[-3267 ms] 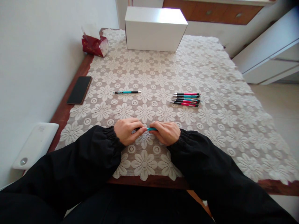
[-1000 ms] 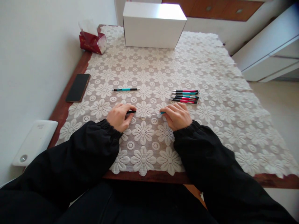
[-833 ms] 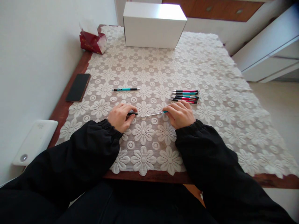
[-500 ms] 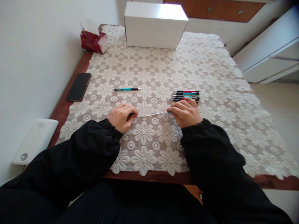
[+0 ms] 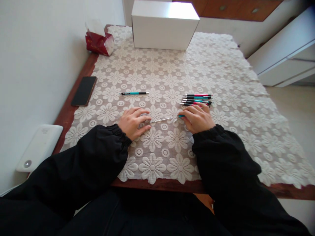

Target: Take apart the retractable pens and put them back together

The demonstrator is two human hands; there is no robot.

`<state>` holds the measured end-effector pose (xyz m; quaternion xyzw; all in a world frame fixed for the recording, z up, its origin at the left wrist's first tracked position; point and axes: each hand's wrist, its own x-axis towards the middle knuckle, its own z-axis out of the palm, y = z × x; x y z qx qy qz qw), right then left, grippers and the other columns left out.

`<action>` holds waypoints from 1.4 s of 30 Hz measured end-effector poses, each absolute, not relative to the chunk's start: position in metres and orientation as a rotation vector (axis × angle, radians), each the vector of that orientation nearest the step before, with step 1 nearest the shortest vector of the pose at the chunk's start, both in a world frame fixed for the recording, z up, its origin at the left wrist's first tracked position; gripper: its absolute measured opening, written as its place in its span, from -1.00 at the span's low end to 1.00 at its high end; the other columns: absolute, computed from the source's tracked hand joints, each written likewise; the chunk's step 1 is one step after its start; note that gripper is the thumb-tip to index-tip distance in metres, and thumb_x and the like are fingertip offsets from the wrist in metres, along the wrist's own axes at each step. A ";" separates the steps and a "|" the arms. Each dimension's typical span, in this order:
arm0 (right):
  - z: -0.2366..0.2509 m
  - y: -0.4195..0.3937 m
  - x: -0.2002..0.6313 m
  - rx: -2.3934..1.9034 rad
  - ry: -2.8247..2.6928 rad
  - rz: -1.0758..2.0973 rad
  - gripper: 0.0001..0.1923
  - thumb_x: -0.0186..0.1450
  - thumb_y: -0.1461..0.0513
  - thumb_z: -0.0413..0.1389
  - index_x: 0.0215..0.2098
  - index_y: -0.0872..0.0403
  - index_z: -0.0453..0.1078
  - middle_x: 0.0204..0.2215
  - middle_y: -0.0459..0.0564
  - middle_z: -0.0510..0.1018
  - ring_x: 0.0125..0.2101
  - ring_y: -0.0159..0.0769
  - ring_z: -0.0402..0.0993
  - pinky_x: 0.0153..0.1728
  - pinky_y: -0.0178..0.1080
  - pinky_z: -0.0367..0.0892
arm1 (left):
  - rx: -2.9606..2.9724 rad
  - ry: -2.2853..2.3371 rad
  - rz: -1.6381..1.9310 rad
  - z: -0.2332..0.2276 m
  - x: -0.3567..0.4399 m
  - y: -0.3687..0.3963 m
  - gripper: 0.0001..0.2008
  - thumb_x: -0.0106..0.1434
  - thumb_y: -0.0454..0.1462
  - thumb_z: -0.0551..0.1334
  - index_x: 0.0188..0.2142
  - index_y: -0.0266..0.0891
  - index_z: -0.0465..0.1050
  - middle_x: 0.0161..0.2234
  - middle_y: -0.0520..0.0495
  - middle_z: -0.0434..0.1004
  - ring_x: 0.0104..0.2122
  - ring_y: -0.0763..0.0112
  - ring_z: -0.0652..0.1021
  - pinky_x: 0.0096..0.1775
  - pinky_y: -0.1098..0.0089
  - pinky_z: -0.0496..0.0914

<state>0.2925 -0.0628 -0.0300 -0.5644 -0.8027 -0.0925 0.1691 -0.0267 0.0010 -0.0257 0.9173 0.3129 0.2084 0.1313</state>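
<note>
A thin pale pen refill (image 5: 161, 120) lies on the lace tablecloth between my hands. My left hand (image 5: 135, 123) is at its left end with thumb and fingers apart; whether a fingertip touches the refill is hard to tell. My right hand (image 5: 198, 117) is closed round a teal pen barrel (image 5: 181, 116), of which only a short end shows. Just beyond that hand, several black pens with red or teal grips (image 5: 198, 97) lie in a stack of rows, the nearest partly covered by my fingers. One whole teal and black pen (image 5: 134, 93) lies farther off, beyond my left hand.
A white box (image 5: 164, 31) stands at the back of the table. Along the left edge are a red tissue pack (image 5: 98, 43), a dark phone (image 5: 84, 91) and a white device (image 5: 40, 147) by the wall. The lace tablecloth (image 5: 216, 68) covers the wooden table.
My left hand has opened its pinch, and the dark piece in its fingers no longer shows. The right hand has barely moved; the refill now lies apart from the teal barrel.
</note>
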 end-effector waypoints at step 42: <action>-0.039 -0.056 0.264 -1.373 -2.074 -0.026 -0.89 0.35 0.27 0.10 -0.26 -0.01 0.48 -0.14 0.02 0.61 -0.09 -0.13 0.47 0.02 -0.05 0.32 | 2.619 1.045 0.639 -0.017 -0.029 0.001 -0.59 0.00 -0.44 0.18 -0.12 -0.19 0.44 -0.06 -0.13 0.60 -0.02 0.07 0.52 0.05 0.04 0.39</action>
